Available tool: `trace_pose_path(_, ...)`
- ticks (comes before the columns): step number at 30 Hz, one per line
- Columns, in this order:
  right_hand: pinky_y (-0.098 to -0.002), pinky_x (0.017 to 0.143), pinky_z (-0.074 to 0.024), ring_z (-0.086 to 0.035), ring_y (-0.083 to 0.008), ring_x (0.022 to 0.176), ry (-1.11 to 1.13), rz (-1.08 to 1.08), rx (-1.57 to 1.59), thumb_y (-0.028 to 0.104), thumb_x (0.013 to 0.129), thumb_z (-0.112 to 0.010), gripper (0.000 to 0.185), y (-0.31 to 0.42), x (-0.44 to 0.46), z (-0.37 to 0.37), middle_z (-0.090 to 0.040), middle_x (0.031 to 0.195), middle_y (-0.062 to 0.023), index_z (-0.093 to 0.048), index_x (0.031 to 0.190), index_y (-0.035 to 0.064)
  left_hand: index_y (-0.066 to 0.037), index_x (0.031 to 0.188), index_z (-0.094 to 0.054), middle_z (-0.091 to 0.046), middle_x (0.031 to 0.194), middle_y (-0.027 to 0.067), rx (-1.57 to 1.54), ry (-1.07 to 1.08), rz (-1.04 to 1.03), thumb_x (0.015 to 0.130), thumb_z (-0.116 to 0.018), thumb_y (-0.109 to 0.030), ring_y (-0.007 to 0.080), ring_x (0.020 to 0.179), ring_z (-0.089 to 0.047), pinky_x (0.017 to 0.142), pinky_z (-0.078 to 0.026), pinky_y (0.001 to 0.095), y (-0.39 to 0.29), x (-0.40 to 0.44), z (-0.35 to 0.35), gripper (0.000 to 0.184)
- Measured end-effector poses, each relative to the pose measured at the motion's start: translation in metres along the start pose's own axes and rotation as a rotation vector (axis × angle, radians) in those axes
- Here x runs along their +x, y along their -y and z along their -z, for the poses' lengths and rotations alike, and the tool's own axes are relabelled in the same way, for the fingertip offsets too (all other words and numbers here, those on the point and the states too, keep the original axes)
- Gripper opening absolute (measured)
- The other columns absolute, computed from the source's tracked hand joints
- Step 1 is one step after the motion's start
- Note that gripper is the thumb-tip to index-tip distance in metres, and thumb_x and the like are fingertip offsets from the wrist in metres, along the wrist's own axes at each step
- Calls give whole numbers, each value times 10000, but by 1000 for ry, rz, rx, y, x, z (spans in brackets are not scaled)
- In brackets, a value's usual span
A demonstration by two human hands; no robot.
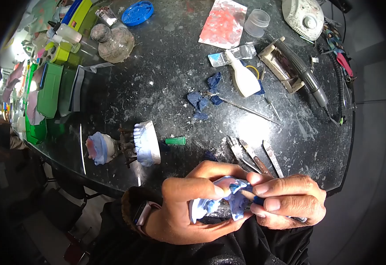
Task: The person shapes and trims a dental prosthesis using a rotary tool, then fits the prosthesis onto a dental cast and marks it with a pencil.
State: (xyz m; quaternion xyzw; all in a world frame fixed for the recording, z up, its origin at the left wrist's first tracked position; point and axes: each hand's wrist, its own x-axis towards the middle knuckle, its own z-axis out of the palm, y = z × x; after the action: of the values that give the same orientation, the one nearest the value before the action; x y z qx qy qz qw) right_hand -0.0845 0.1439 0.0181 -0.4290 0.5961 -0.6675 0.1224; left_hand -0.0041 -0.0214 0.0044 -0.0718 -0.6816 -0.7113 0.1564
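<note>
Near the table's front edge, my left hand (pixel 175 203) is closed around a pale lilac dental cast (pixel 196 210) with blue and pinkish patches. Its thumb presses on the top of the cast, and the other fingers wrap beneath. My right hand (pixel 297 198) meets it from the right, thumb and fingers pinching a pencil (pixel 247 194) with a bare tan tip and a blue body. That tip points at the inner side of the cast, but whether it touches cannot be made out. Most of the pencil is hidden by the fingers.
Left of my hands lies an articulator with dental models (pixel 148 143) and a green cap (pixel 175 140). Beyond them are metal hand tools (pixel 272 159), blue wax scraps (pixel 198 102), a white bottle (pixel 244 79) and a handpiece (pixel 305 73). Green bins (pixel 49 90) line the left.
</note>
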Motion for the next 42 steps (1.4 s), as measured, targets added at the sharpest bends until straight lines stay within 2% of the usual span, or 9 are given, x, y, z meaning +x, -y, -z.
trace_pose_path(15, -341, 700, -583, -622, -364, 981, 22, -3, -48, -54, 723, -682, 262, 0, -2, 2, -600, 1057, -248, -619, 977, -60, -32, 1068, -279, -488, 1053, 305, 49, 1, -18, 650, -742, 88, 295, 918, -623, 703, -524, 289, 5, -6, -5, 636)
trace_pose_path(23, -345, 718, -580, -615, -360, 999, 72, -2, -76, -60, 720, -682, 271, 2, -1, 6, -596, 1067, -244, -611, 981, -72, -36, 1065, -278, -482, 1064, 321, -1, 4, -24, 649, -745, 89, 313, 930, -622, 721, -533, 321, 9, -8, -5, 638)
trace_pose_path(27, -351, 764, -571, -613, -362, 1001, -16, 12, -10, -107, 683, -694, 341, -1, -5, 1, -586, 1084, -236, -595, 1008, -75, -41, 1054, -272, -497, 1063, 322, 63, -29, -41, 658, -734, 99, 335, 939, -621, 734, -532, 349, 12, -9, -9, 625)
trace_pose_path(30, -404, 804, -559, -629, -354, 944, -124, -4, 41, -63, 738, -658, 317, -1, -7, -3, -567, 1001, -218, -517, 1018, -17, -47, 1059, -250, -534, 1049, 329, 60, 6, -41, 689, -698, 119, 365, 971, -616, 772, -529, 372, 3, -1, -7, 605)
trace_pose_path(33, -474, 817, -539, -642, -363, 900, -184, 93, -31, 159, 917, -512, 214, -13, -8, -6, -589, 923, -241, -401, 1065, 51, -2, 929, -354, -555, 1030, 333, 42, -14, -23, 729, -655, 126, 410, 1027, -586, 838, -516, 405, 1, 2, -6, 383)
trace_pose_path(34, -489, 838, -522, -636, -374, 914, -210, 81, -5, 180, 924, -497, 212, -15, -7, -9, -601, 935, -259, -402, 1059, 47, 10, 895, -381, -554, 1037, 333, 7, -41, -40, 734, -649, 127, 416, 1032, -583, 845, -516, 411, 3, 2, -7, 334)
trace_pose_path(36, -491, 897, -480, -615, -360, 976, -176, 36, -47, 144, 835, -612, 306, -15, -5, -9, -608, 976, -263, -413, 1049, 52, 28, 835, -427, -544, 1064, 332, -91, -116, -95, 737, -646, 129, 418, 1028, -586, 846, -521, 417, 11, -2, -12, 260)
trace_pose_path(39, -483, 965, -433, -587, -334, 1058, -46, -36, -148, 64, 683, -777, 483, -12, -4, -6, -616, 1028, -262, -438, 1028, 61, 5, 806, -522, -485, 1138, 292, -109, -163, -104, 695, -703, 93, 349, 987, -603, 825, -539, 366, 13, -4, -10, 230)
trace_pose_path(42, -462, 947, -447, -600, -333, 1035, 71, -44, -185, 40, 623, -815, 492, -7, 2, 1, -645, 971, -232, -471, 974, 72, -10, 736, -575, -475, 1146, 252, 25, -90, -134, 657, -754, 44, 307, 983, -600, 819, -543, 342, 23, -13, -3, 203)
